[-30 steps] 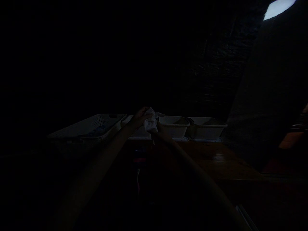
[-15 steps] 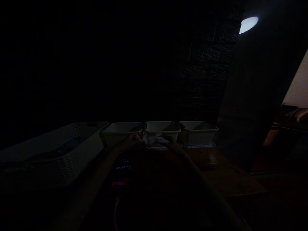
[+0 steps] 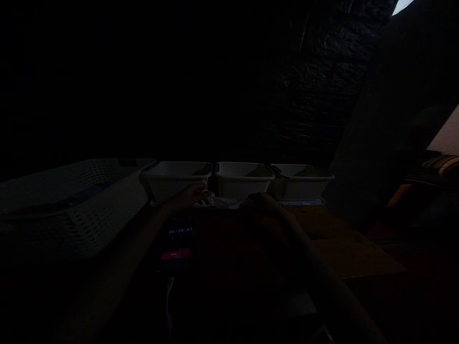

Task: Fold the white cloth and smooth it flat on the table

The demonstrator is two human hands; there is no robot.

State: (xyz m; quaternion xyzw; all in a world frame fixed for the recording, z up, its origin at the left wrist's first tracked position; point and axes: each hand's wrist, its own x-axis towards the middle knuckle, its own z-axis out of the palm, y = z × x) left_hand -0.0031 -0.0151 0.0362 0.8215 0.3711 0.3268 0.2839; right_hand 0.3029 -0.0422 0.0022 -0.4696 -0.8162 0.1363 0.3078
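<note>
The scene is very dark. My left hand [image 3: 190, 196] and my right hand [image 3: 258, 198] reach forward over a wooden table [image 3: 333, 239] and hold a small white cloth [image 3: 224, 202] stretched between them, low, just in front of the middle white bin [image 3: 244, 179]. The left fingers are curled on the cloth's left end. My right hand is dim, its fingers closed at the cloth's right end.
Three white bins stand in a row at the table's back: left bin [image 3: 175, 179], middle, right bin [image 3: 301, 181]. A white perforated laundry basket [image 3: 71, 210] sits at the left. A phone [image 3: 177, 243] showing a timer lies near me.
The hands have lowered the white cloth from a raised bunch down to the table in front of the middle bin and spread it apart. The view shifted.
</note>
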